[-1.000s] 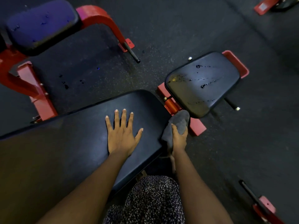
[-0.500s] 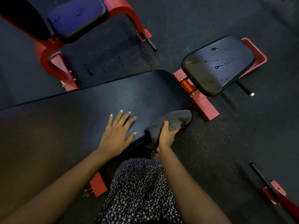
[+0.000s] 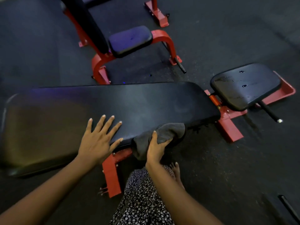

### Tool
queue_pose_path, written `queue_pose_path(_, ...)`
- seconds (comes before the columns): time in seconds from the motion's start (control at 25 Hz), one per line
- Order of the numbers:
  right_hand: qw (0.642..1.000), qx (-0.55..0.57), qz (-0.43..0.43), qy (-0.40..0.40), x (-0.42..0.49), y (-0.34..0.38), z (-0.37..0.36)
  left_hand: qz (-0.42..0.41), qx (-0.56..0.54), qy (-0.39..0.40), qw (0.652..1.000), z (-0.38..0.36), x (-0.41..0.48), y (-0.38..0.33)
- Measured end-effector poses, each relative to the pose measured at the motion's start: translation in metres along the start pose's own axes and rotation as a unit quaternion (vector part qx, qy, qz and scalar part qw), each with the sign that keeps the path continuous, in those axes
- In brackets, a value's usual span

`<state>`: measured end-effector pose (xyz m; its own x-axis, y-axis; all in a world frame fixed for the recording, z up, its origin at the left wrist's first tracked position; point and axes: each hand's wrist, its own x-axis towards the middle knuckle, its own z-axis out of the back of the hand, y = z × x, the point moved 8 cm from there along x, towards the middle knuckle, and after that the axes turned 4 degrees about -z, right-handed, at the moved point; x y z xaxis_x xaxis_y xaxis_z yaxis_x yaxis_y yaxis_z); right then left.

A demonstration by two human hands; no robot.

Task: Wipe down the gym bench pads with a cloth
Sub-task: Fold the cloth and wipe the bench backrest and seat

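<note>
A long black back pad (image 3: 113, 104) of a red-framed bench lies across the middle of the view. My left hand (image 3: 97, 140) rests flat on its near edge, fingers spread. My right hand (image 3: 156, 148) grips a dark grey cloth (image 3: 164, 133) against the pad's near side edge, just right of my left hand. The smaller black seat pad (image 3: 245, 85) sits to the right, with wet drops and streaks on it.
A second red bench with a purple-black seat pad (image 3: 129, 40) and an upright back pad (image 3: 87, 21) stands behind. Red frame feet (image 3: 230, 129) (image 3: 112, 174) stick out on the dark rubber floor. My patterned skirt and bare foot (image 3: 177, 171) are below. A black bar (image 3: 289, 208) lies at the lower right.
My right hand slid the cloth from the pad's end corner along its near side edge. My left hand shifted toward the near edge. The view pulled back and turned left, showing the whole pad.
</note>
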<state>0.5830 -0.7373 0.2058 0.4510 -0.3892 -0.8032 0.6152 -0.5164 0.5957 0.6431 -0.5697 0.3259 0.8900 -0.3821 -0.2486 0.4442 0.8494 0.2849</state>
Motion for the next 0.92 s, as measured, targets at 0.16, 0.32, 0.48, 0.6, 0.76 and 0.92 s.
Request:
queue_pose_path(0.16,0.999,0.019,0.038,0.015,-0.031,-0.018,-0.023,0.000,0.018,0.039,0.999,-0.005,-0.005,0.003)
queue_pose_path(0.32,0.996,-0.032,0.080,0.026,-0.046,-0.018,-0.022,-0.003,0.016,0.016,1.000,-0.004,-0.008,0.004)
queue_pose_path(0.48,0.970,-0.166,0.165,0.062,-0.062,0.000,-0.001,-0.013,-0.062,-0.019,0.998,0.011,-0.016,0.002)
queue_pose_path(0.6,0.899,-0.250,0.348,0.086,-0.097,0.039,0.016,0.066,-0.327,-0.204,0.920,0.037,-0.077,0.013)
queue_pose_path(0.76,0.636,-0.395,0.647,0.145,-0.174,0.061,-0.020,0.311,-0.618,-0.310,0.652,-0.008,-0.197,0.030)
queue_pose_path(0.92,0.368,-0.567,0.727,0.121,-0.170,0.020,-0.090,0.391,-0.789,-0.302,0.365,-0.042,-0.212,0.057)
